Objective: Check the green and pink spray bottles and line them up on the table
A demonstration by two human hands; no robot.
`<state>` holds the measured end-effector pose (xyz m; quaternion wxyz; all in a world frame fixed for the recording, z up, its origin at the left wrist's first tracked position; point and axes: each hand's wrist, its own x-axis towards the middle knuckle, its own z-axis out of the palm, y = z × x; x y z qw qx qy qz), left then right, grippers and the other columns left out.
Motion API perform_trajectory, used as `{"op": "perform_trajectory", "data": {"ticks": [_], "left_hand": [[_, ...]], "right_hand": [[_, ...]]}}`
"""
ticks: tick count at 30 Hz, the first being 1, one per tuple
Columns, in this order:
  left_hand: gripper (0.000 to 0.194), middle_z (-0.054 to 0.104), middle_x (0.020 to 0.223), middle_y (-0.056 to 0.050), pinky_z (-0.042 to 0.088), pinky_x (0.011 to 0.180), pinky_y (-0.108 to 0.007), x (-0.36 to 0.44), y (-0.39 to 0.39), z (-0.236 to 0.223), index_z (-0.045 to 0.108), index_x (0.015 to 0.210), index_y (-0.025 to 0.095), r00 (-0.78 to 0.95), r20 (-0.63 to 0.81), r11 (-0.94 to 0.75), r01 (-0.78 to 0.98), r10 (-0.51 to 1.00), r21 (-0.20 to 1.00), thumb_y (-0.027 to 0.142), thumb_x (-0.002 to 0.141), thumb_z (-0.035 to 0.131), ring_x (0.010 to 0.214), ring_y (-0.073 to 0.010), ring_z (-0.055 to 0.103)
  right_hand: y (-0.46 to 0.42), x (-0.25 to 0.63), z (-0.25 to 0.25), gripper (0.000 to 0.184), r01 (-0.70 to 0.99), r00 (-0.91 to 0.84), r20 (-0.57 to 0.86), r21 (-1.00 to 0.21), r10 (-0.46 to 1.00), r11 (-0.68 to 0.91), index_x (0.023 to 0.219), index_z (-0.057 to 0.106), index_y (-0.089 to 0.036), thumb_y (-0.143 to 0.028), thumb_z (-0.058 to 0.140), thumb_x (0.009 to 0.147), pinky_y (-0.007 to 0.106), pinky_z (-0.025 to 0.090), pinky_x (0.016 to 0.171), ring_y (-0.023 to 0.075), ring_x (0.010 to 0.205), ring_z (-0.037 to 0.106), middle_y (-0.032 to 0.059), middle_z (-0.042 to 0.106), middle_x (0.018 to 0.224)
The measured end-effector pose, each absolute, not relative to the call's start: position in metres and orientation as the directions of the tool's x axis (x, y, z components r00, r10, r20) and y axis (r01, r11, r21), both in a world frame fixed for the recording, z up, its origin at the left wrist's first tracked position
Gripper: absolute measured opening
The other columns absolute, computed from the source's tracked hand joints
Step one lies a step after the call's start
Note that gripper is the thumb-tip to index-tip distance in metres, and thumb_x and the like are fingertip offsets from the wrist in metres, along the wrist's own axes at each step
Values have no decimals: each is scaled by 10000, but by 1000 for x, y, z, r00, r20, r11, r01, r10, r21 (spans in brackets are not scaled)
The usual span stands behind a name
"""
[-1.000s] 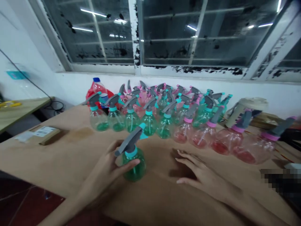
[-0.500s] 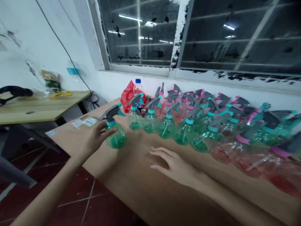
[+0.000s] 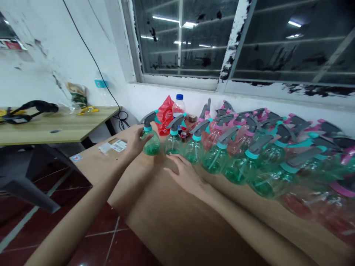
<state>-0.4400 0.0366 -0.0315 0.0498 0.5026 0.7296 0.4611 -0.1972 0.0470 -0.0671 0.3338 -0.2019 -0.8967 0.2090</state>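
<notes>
At the left end of the row stands a green spray bottle point(image 3: 152, 145) with a turquoise collar and grey trigger head, some green showing at its bottom. My left hand point(image 3: 137, 142) grips it from the left, thumb across its front. My right hand point(image 3: 185, 173) is open and holds nothing, its fingers stretched toward the bottles. Nearest to those fingers are another green spray bottle point(image 3: 173, 142) and a third one point(image 3: 193, 148); whether they touch cannot be made out.
Several more green and pink spray bottles point(image 3: 216, 159) crowd the brown tabletop point(image 3: 155, 207) to the right. Behind are a red plastic bag point(image 3: 165, 114) and a blue-capped bottle point(image 3: 179, 105). A labelled cardboard piece point(image 3: 118, 145) lies left. Another table point(image 3: 66, 129) stands beyond a gap.
My left hand has moved the green spray bottle back, close to the row's left end. My right hand has shifted toward the row's left end, still open. The view has turned slightly left.
</notes>
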Motion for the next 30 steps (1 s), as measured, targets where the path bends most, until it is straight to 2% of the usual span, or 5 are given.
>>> {"op": "perform_trajectory", "data": {"ticks": [3,10,17,24,30], "left_hand": [[380,654,1054,-75,433,864,-377,-442,50,-34,565,1063,174,-450,434,26,717,780,697,439,794,595,1019,-271,558],[380,664,1002,-71,442,851,-382,-446,63,-37,575,1028,166,-369,469,-41,749,802,661,474,805,571,979,-261,576],[436,654,1059,-82,448,853,-386,-439,65,-37,590,1030,175,-311,477,-89,758,822,646,531,778,566,994,-264,582],[438,657,1045,-100,462,863,-391,-439,65,-36,582,1031,162,-313,487,-110,743,816,661,516,773,567,992,-264,602],[417,661,1056,-101,465,884,-382,-440,65,-34,590,1018,167,-300,490,-121,743,819,658,509,780,575,988,-254,614]], "right_hand": [[46,-201,-63,351,286,-642,536,-496,548,820,1238,502,-193,-277,491,897,397,453,996,226,1180,530,109,566,1238],[57,-213,-44,431,461,-473,584,-474,660,750,1258,455,-46,-235,512,875,472,411,1005,326,1228,442,218,510,1276],[68,-235,-37,467,531,-365,568,-523,737,666,1183,434,-29,-234,614,804,446,485,853,340,1067,561,255,581,1144],[81,-253,-35,397,555,-314,531,-569,787,606,1053,440,-90,-268,666,779,398,511,737,318,942,621,208,633,989],[80,-253,-37,375,549,-329,524,-571,786,610,1014,444,-115,-287,678,776,402,506,758,318,961,615,188,631,981]]}}
